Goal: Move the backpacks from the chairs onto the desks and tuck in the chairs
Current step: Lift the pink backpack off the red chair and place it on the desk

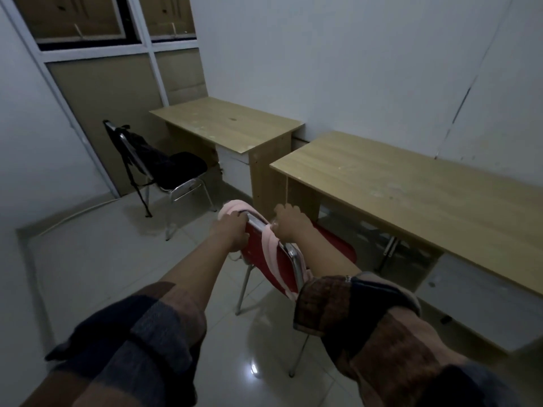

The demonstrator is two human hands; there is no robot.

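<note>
A red chair (273, 265) stands in front of me, facing the near wooden desk (411, 189). A pink backpack (235, 208) hangs over its backrest, one pink strap (269, 248) running down the back. My left hand (232, 233) grips the top left of the backrest by the pink backpack. My right hand (289, 223) is closed on the top edge at the strap. Further left, a black chair (176, 171) holds a black backpack (138, 148) against its backrest, beside the far wooden desk (229, 124).
White walls run behind both desks. A panelled partition with window frames (117, 69) stands at the back left. The floor is glossy pale tile (117, 259), with a raised step along the left wall.
</note>
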